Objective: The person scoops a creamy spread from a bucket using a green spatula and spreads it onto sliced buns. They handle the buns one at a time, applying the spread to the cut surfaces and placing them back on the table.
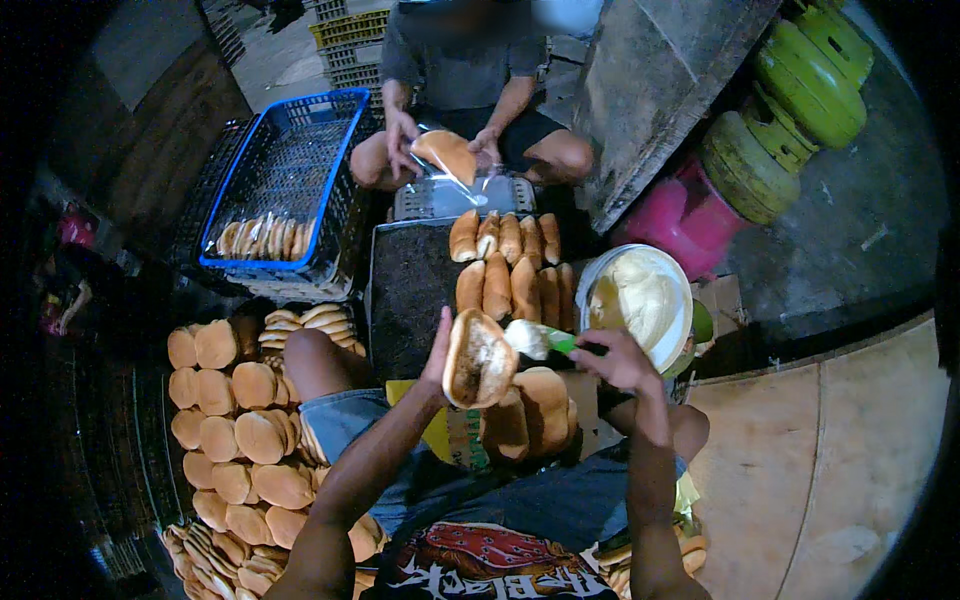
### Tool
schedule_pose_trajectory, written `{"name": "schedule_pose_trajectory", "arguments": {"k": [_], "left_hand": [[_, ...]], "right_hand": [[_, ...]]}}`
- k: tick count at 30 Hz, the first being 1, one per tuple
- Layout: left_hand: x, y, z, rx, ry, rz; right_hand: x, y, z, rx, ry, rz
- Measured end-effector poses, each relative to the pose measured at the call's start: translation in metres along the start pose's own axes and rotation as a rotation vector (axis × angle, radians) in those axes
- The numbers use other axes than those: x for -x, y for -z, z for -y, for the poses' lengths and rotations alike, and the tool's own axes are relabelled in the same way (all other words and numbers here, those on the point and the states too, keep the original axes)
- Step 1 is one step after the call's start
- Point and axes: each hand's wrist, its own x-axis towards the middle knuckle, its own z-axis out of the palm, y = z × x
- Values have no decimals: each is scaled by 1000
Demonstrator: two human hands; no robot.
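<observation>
My left hand (436, 352) holds an opened bread bun (480, 360), its cut inside facing up with dark brown and whitish patches. In my right hand (619, 361) is a spatula with a green handle (561, 340). A lump of pale cream (527, 339) covers its blade, close to the bun's right edge. To the right of that hand stands a white tub of cream (645, 300). Beyond the bun, filled buns (510, 289) stand in two rows on a dark tray (409, 300). More plain buns (544, 409) sit in front of my lap.
Across from me a person's hands (484, 146) hold a bagged bun (444, 154). A blue crate (322, 225) with packed buns (266, 238) stands at left. Stacked buns (251, 450) line my left side. Green gas cylinders (754, 165) and a wooden board (840, 450) are at right.
</observation>
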Motion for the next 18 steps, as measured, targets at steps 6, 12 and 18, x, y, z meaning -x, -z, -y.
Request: {"name": "schedule_pose_trajectory", "arguments": {"k": [6,12,18], "left_hand": [[21,-2,-15,-50,-98,5],[11,40,-24,-146,-271,-439],[16,27,-16,-213,-211,-171]], "right_hand": [[-40,-60,35,441,504,-82],[-22,-83,57,838,628,-103],[-24,-84,44,893,580,-293]]}}
